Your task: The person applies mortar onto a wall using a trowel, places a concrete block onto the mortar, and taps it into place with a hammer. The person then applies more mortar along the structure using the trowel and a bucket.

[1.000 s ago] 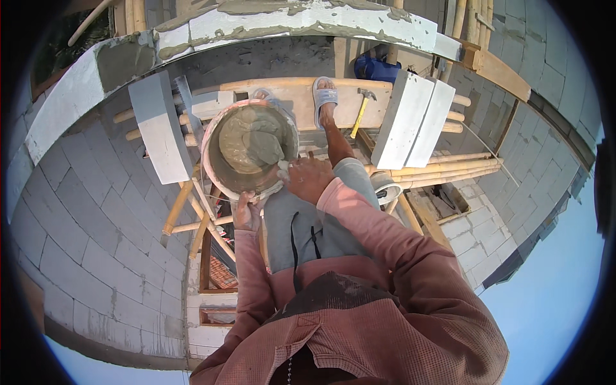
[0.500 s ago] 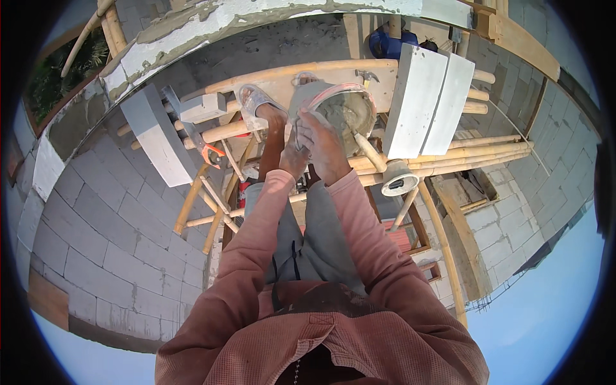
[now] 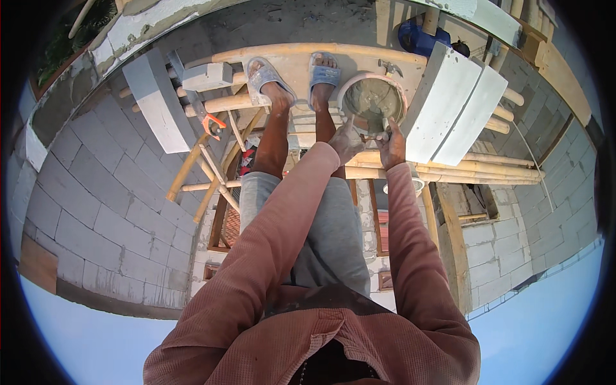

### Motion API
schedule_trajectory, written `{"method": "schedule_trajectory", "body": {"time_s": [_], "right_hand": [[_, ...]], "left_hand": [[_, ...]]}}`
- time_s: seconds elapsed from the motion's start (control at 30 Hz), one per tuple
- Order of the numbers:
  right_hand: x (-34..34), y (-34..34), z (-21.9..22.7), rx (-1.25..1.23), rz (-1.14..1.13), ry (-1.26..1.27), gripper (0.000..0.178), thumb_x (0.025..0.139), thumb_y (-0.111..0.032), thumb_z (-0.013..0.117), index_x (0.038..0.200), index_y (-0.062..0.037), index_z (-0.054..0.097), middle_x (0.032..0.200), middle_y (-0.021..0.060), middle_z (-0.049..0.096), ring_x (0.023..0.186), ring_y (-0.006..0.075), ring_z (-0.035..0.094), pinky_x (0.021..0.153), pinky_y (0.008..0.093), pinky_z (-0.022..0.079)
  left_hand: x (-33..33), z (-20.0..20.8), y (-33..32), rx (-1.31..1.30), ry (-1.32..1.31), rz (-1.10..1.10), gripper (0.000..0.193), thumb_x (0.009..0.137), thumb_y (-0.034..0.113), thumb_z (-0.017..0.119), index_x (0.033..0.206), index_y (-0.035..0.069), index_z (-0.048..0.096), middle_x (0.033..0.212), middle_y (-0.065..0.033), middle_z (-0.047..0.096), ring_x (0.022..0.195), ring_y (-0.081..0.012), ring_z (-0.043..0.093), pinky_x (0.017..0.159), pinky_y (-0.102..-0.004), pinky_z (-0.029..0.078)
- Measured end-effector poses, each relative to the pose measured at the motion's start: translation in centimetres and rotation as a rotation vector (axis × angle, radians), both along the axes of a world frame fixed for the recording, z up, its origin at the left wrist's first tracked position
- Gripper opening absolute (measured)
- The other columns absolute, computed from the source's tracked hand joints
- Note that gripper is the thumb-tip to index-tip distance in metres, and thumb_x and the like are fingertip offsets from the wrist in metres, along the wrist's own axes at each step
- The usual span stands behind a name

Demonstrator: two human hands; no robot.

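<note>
A round bucket (image 3: 402,96) of wet grey mortar (image 3: 369,99) stands upright on the plank, right of my feet. My left hand (image 3: 346,142) is closed at the bucket's near-left rim, its fingers partly hidden. At the near-right rim, my right hand (image 3: 391,146) has its fingers curled around what looks like the handle of a mortar-smeared trowel (image 3: 385,122). Most of that handle is covered by the hand. A hammer (image 3: 389,67) lies just beyond the bucket. Below my right wrist, a round pale container (image 3: 416,186) shows partly behind the sleeve.
Two white blocks (image 3: 443,106) lean on the right, close to the bucket. On the left are a long block (image 3: 157,102), a smaller block (image 3: 207,76) and an orange-handled saw (image 3: 213,126). Bamboo poles (image 3: 475,172) support the plank (image 3: 298,64) I stand on, with open gaps below.
The bucket, tilted and gripped by both hands before, now sits upright on the plank farther right. My right hand has shifted from the bucket's side to the trowel.
</note>
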State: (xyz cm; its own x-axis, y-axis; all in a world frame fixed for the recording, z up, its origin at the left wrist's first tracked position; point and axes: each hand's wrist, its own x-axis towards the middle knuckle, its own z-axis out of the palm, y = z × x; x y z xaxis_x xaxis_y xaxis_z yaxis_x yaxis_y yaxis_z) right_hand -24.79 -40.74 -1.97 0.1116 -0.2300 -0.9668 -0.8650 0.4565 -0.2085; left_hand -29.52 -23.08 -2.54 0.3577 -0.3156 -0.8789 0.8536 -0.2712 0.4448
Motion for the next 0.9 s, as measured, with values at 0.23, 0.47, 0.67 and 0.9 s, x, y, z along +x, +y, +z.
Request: {"method": "schedule_trajectory", "body": {"time_s": [0.23,0.47,0.67,0.9], "right_hand": [[-3.2,0.3,0.0,0.063,0.044,0.012,0.024,0.092,-0.027,0.066,0.109,-0.0116,0.060,0.086,0.0005,0.063,0.072,0.0135,0.059,0.070,0.0284,0.053],[-0.7,1.9,-0.1,0.008,0.135,0.034,0.028,0.092,-0.033,0.066,0.108,-0.0107,0.060,0.080,-0.0001,0.058,0.069,0.0127,0.057,0.074,0.0297,0.052],[0.4,-0.8,0.4,0.111,0.251,0.070,0.022,0.094,-0.034,0.065,0.095,-0.0115,0.061,0.081,0.0004,0.060,0.090,0.0196,0.064,0.082,0.0365,0.051],[2.5,2.0,-1.8,0.108,0.502,0.206,0.020,0.092,-0.033,0.066,0.094,-0.0134,0.063,0.089,0.0025,0.067,0.095,0.0221,0.065,0.088,0.0411,0.050]], "left_hand": [[-0.9,7.7,14.2,0.249,0.073,0.519,0.068,0.095,0.022,0.062,0.152,0.002,0.029,0.142,-0.0258,0.047,0.129,-0.0283,0.050,0.108,-0.0355,0.041],[-9.4,10.9,23.8,0.357,-0.019,0.937,0.069,0.096,0.031,0.064,0.149,-0.001,0.034,0.131,-0.0151,0.053,0.121,-0.0206,0.051,0.103,-0.0299,0.040],[-13.9,14.5,25.0,0.494,0.022,0.862,0.070,0.097,0.036,0.063,0.147,-0.004,0.035,0.140,-0.0208,0.049,0.131,-0.0253,0.046,0.111,-0.0342,0.034],[-17.8,11.7,25.7,0.645,0.025,0.773,0.057,0.095,0.027,0.062,0.140,-0.003,0.047,0.141,-0.0257,0.050,0.131,-0.0344,0.050,0.112,-0.0394,0.037]]}}
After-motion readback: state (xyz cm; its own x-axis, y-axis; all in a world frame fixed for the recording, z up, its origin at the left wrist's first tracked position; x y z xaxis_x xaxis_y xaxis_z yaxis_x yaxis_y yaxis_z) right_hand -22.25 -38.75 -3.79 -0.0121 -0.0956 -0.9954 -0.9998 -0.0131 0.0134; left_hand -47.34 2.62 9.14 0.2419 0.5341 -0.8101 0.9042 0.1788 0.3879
